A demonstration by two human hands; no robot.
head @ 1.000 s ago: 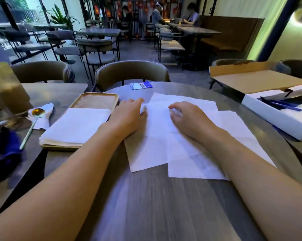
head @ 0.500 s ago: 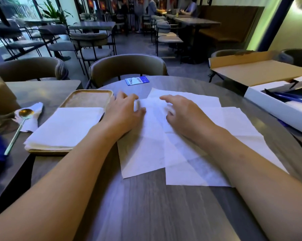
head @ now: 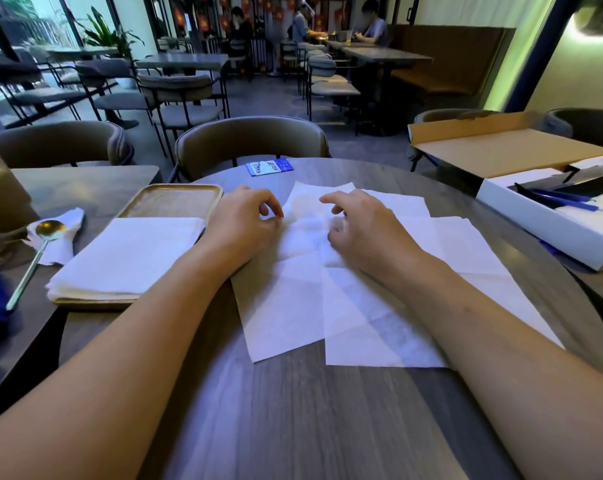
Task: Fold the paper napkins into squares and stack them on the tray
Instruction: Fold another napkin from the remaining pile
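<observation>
Several unfolded white paper napkins lie overlapping on the round table: one in front of me (head: 286,306), one to its right (head: 379,337), others behind (head: 400,204). My left hand (head: 244,223) rests on the front napkin's far left part, thumb and forefinger pinched on the paper. My right hand (head: 359,226) sits a little to the right with fingers curled onto the same sheet; the paper between the hands is blurred and slightly raised. At the left, a wooden tray (head: 175,202) carries a stack of folded napkins (head: 130,258) on its near half.
A gold spoon (head: 47,233) lies on a crumpled napkin left of the tray. A blue card (head: 269,167) sits at the far table edge, with a chair (head: 251,140) behind it. At the right stands a white box with blue pens (head: 549,220) and a cardboard lid (head: 501,150).
Both hands lay flat on the napkin before; now their fingers have curled and pinch the paper near its far part. The hands have drawn slightly apart.
</observation>
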